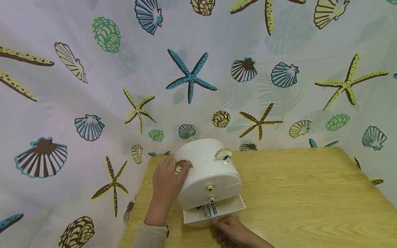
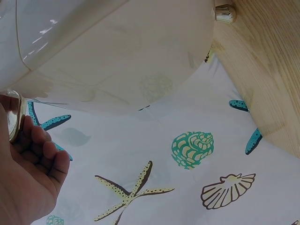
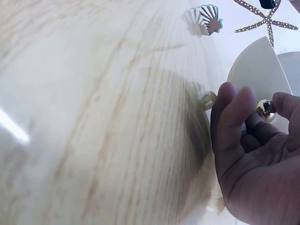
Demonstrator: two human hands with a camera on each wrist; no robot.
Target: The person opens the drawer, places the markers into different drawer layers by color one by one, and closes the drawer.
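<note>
A white rounded box point(image 1: 201, 156) stands on the table, two small gold knobs point(image 1: 210, 188) on its front. Its lowest drawer point(image 1: 231, 205) is pulled out, with shiny silver pieces point(image 1: 211, 209) inside. My left hand point(image 1: 167, 182) holds the gold-rimmed handle point(image 2: 21, 112) on the box's left side, fingers bent around it. Below the drawer front, my right hand point(image 1: 231, 229) pinches a gold drawer knob point(image 3: 265, 110) between thumb and fingers, as the right wrist view shows.
A second gold-rimmed handle point(image 1: 218, 152) sits on the box's right side. Short gold feet point(image 2: 225, 14) lift the box off the wooden table point(image 1: 294, 193). A white curtain point(image 1: 214, 41) printed with shells and starfish hangs behind and to both sides.
</note>
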